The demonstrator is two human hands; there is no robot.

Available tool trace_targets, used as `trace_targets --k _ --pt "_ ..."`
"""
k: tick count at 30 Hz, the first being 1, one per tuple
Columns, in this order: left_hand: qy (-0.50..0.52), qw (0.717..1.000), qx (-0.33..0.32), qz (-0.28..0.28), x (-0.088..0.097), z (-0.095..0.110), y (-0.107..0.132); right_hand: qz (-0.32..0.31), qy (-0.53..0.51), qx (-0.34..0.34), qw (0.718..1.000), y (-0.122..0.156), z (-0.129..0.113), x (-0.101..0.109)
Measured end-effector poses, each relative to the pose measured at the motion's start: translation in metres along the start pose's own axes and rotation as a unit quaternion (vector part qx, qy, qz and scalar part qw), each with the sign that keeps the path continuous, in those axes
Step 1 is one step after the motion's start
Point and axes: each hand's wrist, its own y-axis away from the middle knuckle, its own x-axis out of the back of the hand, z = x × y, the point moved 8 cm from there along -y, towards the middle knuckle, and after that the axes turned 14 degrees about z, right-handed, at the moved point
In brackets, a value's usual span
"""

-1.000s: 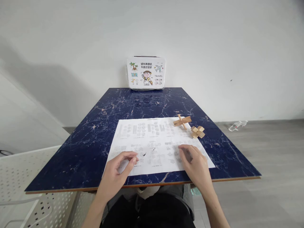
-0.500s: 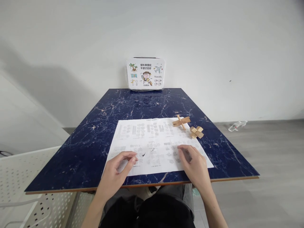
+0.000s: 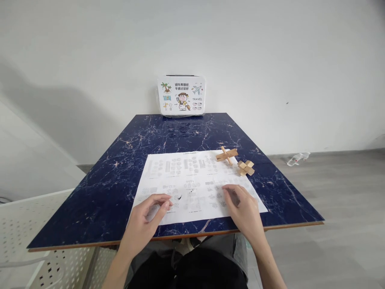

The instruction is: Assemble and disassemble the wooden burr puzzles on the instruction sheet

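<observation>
- Two wooden puzzles, a cross puzzle (image 3: 226, 154) and a knot puzzle (image 3: 246, 167), sit beyond the right hand (image 3: 244, 212).
- The printed sheet (image 3: 192, 184) lies flat on the glossy marbled counter (image 3: 105, 188).
- Both the right hand and the left hand (image 3: 143, 221) rest on the sheet, fingers loosely spread (holding nothing).

You are working with two bare hands, the left hand (image 3: 144, 220) and the right hand (image 3: 245, 210). You are facing one white printed paper sheet (image 3: 195, 186), two light wooden interlocking puzzles (image 3: 226, 154) (image 3: 246, 167), one white illustrated box (image 3: 181, 96), and one dark blue marbled table (image 3: 120, 168).

left hand (image 3: 143, 218) curled, right hand (image 3: 245, 208) seemingly flat
</observation>
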Motion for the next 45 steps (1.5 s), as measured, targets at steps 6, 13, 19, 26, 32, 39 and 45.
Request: trace_targets --k 6,13,19,26,32,39,45 --pt "-0.008 1.0 0.011 0.001 0.001 0.0 0.001 -0.01 -0.003 -0.007 1.0 0.001 0.001 -0.003" --pt "-0.006 1.0 0.009 0.001 0.0 0.0 0.001 -0.049 -0.032 -0.026 0.998 -0.002 0.004 -0.007" --pt "-0.002 1.0 0.02 -0.012 0.0 -0.003 0.002 -0.175 -0.267 -0.206 0.925 -0.015 0.002 -0.029" --pt "0.019 0.994 0.036 -0.097 -0.011 -0.001 -0.001 -0.162 -0.589 -0.542 0.577 -0.062 0.007 -0.076" --pt "-0.001 0.983 0.008 -0.184 -0.019 0.008 -0.015 -0.077 -0.61 -0.626 0.48 -0.082 0.026 -0.093" --pt "-0.051 0.978 -0.053 -0.195 -0.017 0.011 -0.078 -0.071 -0.605 -0.597 0.522 -0.086 0.036 -0.105" --pt "-0.063 0.986 -0.116 -0.105 -0.015 -0.01 -0.145 -0.142 -0.553 -0.494 0.656 -0.082 0.018 -0.132"
